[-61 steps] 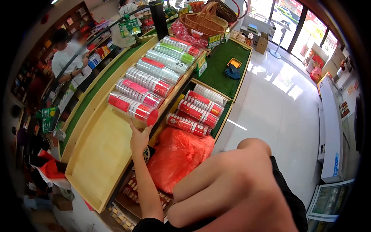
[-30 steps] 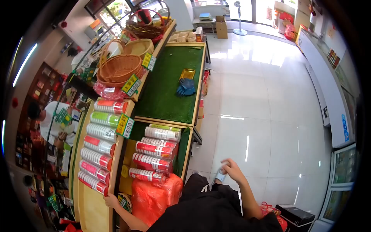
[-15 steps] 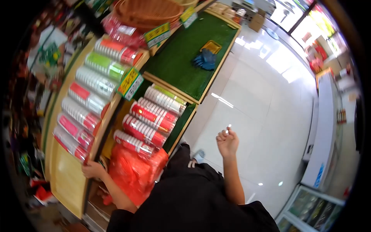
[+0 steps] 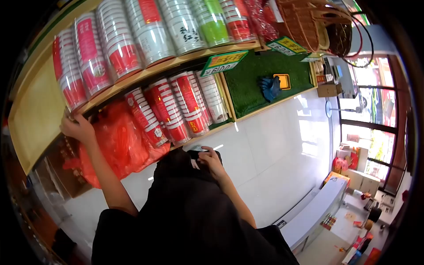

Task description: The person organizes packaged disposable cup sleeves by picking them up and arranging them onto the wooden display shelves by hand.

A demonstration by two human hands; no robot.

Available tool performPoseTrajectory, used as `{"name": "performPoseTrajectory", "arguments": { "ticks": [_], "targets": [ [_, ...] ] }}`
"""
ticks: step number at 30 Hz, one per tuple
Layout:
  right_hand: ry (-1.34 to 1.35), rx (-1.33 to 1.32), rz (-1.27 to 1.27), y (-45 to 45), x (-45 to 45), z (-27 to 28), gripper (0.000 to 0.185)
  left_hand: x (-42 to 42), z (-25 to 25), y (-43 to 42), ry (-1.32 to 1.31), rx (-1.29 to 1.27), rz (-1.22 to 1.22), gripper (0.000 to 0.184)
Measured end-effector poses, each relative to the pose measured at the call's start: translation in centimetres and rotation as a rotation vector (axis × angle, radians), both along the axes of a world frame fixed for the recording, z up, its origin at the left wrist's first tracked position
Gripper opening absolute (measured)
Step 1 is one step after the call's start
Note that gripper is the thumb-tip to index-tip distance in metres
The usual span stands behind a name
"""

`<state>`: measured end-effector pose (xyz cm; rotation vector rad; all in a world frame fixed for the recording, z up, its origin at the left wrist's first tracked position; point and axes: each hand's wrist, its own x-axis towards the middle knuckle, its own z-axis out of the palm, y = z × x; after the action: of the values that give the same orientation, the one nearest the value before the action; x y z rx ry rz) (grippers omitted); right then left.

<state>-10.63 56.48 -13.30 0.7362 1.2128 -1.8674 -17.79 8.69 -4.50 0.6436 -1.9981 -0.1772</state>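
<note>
My left hand (image 4: pixel 78 128) is at the front edge of the wooden shelf (image 4: pixel 33 117), its fingers touching the rim just below the end of the nearest red cup sleeve (image 4: pixel 70 70). Several clear sleeves of stacked cups, red, pink, white and green, lie side by side on this shelf. My right hand (image 4: pixel 210 160) hangs in front of my dark clothing with its fingers curled; what they hold, if anything, is too small to make out. Between the shelf and my body, a red plastic bag (image 4: pixel 121 143) lies beside more red cup sleeves (image 4: pixel 167 108) on a lower level.
A green-lined tray (image 4: pixel 247 84) holds blue gloves (image 4: pixel 269 87) and a yellow tray (image 4: pixel 282 81). Price signs (image 4: pixel 224 62) stand along the shelf edge. Wicker baskets (image 4: pixel 300 22) are at the top. A long white counter (image 4: pixel 309 216) stands across the tiled floor at the lower right.
The view has turned and come closer to the cup sleeves. My left hand stays at the shelf edge by the nearest sleeve. My right hand, raised over the floor before, is now closer to my body.
</note>
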Motion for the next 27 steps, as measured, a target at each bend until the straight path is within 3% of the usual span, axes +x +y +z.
{"name": "performPoseTrajectory", "arguments": {
  "ticks": [2,3,5,7,10,13,16,18,19,21,23,25,27],
  "targets": [
    [0.269,0.277,0.153,-0.1,-0.8,-1.2,0.060,-0.2,-0.2,-0.1,0.018,-0.022,0.004,0.038],
    [0.258,0.294,0.162,0.0,-1.3,-1.3,0.060,0.2,-1.0,-0.7,0.008,-0.003,0.010,0.038],
    [0.510,0.729,0.370,-0.4,-3.5,-0.9,0.074,-0.2,-2.0,-1.2,0.086,-0.038,0.012,0.038],
    [0.734,0.928,0.456,-0.7,-5.3,-1.1,0.084,-0.8,-3.4,-2.4,0.168,-0.071,0.017,0.041],
    [0.915,0.931,0.513,-1.7,-7.3,-1.3,0.091,-0.9,-3.1,-2.1,0.195,-0.081,0.032,0.033],
    [0.855,0.835,0.478,-2.6,-7.3,-2.7,0.097,-0.6,-0.2,1.6,0.169,-0.006,0.065,0.025],
    [0.844,0.877,0.535,-2.4,-6.8,-3.2,0.099,0.3,1.3,3.9,0.559,0.534,-0.110,0.029],
    [0.805,0.947,0.575,-1.2,-6.5,-5.9,0.098,1.4,0.8,5.6,0.571,0.618,-0.159,0.027],
    [0.810,0.943,0.583,-1.0,-6.5,-5.8,0.098,2.0,0.4,6.8,0.579,0.708,-0.218,0.026],
    [0.525,0.620,0.410,-0.6,-6.1,-5.4,0.088,2.7,-0.9,9.4,0.447,0.836,-0.265,0.020],
    [0.436,0.552,0.381,0.2,-5.4,-7.1,0.086,1.7,-2.4,11.9,0.314,1.018,-0.399,0.018],
    [0.348,0.482,0.349,0.2,-5.2,-7.1,0.084,0.2,-4.8,13.4,-0.102,1.226,-0.621,0.021],
    [0.045,0.036,0.068,-0.2,-5.2,-4.7,0.072,-3.0,-4.9,18.5,-0.392,0.852,-0.810,0.038]
  ]
}}
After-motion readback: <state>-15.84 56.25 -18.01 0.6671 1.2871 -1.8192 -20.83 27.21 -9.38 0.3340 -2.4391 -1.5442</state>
